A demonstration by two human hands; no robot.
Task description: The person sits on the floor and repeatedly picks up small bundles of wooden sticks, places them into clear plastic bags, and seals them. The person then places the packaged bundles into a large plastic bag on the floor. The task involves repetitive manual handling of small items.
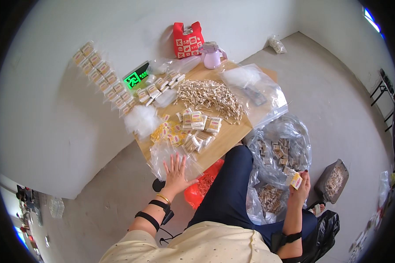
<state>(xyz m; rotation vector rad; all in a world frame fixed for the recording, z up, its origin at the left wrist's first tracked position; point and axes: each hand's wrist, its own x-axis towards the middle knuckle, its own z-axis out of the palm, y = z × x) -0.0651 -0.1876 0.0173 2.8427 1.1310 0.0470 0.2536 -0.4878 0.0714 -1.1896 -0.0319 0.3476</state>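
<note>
My left hand (177, 171) lies flat, fingers spread, on a clear plastic bag (162, 153) at the near edge of a small wooden table (228, 136). My right hand (300, 186) is low at my right side and grips a small packet with a yellow and red label (296, 180), held over a big clear bag of similar packets (278, 151) on the floor. On the table sit several small bundles of wooden sticks (199, 127), loose yellow labels (166, 131) and a heap of loose wooden sticks (210, 96).
A red patterned bag (188, 40) and a lilac jug (211, 55) stand at the table's far end by the wall. Strips of packed bundles (101, 76) lean on the wall. Another clear bag of sticks (270, 197), a dark sack of sticks (333, 182) and an orange bag (202, 184) lie on the floor.
</note>
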